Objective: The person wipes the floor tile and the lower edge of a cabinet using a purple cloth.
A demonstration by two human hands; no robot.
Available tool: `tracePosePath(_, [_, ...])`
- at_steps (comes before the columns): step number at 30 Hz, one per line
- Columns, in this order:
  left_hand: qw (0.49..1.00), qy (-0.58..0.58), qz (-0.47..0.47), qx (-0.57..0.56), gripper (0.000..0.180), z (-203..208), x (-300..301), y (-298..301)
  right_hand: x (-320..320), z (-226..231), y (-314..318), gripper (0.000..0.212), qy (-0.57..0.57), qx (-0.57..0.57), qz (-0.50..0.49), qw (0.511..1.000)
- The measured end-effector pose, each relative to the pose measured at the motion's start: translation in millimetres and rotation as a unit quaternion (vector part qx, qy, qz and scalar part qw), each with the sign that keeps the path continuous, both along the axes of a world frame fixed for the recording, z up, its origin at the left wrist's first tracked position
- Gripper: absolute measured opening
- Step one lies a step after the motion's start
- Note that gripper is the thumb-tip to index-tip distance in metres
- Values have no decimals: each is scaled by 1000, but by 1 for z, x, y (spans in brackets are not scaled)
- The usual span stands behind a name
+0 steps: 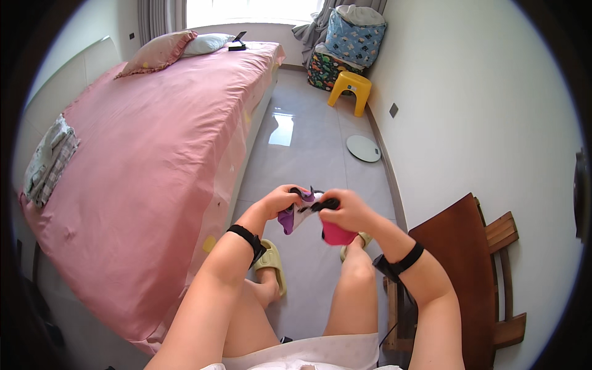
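Above the floor in front of my knees, my left hand (281,200) is closed on one end of a small purple, white and black piece of cloth (302,214). My right hand (349,211) pinches the black edge at the cloth's other end, so the piece stretches between both hands. Below the right fingers hangs a bright pink part (337,234); whether it belongs to the same piece I cannot tell. The fingertips are partly hidden by the fabric. A black strap with a small device sits on each forearm.
To the left stands a bed (154,135) with a pink sheet, pillows (157,54) and folded clothes (50,161). Along the right wall are a yellow stool (351,86), a round scale (363,148), fabric storage bags (354,37) and a brown wooden chair (453,271). Green slippers (271,266) are on my feet.
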State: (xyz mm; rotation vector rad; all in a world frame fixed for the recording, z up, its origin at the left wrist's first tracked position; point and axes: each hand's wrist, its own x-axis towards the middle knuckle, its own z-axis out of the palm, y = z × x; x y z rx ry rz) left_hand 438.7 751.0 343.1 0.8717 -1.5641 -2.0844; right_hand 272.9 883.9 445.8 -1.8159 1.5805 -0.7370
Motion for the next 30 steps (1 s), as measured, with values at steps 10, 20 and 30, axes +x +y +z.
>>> tracePosePath(10, [999, -30, 6, 9, 35, -28, -5, -14, -51, -20, -67, 39, 200, 24, -94, 975])
tracePosePath(20, [953, -247, -112, -132, 32, -117, -46, -66, -98, -181, -120, 38, 301, 200, -61, 930])
tracePosePath(30, [806, -276, -309, -424, 36, -278, -31, -78, -113, -302, -170, 45, 145, 235, -120, 954])
